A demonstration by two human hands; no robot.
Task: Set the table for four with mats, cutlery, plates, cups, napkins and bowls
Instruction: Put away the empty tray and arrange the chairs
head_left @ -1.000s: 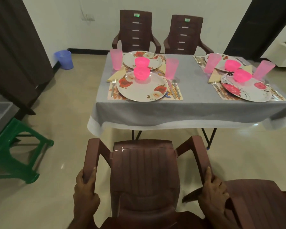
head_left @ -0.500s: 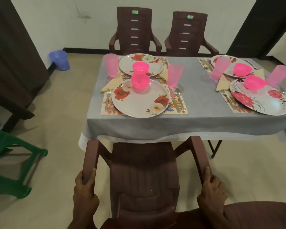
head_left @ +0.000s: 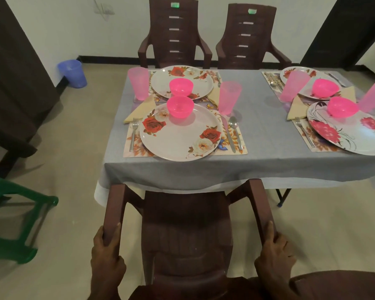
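Here, brown chair [head_left: 186, 230] at bottom centre is gripped by left hand [head_left: 107, 254] and right hand [head_left: 274, 252], armrests held; laid worktop [head_left: 262, 131] above, green stool [head_left: 13, 215] at left.

Only two bare hands and short stretches of forearm show, coming up from the near edge of the frame. The left hand [head_left: 106, 254] shows no ring, no watch, no glove, and its thumb ends in a short, plain nail. The right hand [head_left: 274, 251] is just as bare, knuckles and fingers uncovered. Both wrists run uncovered into the bottom edge, with no sleeve or cuff reaching them.
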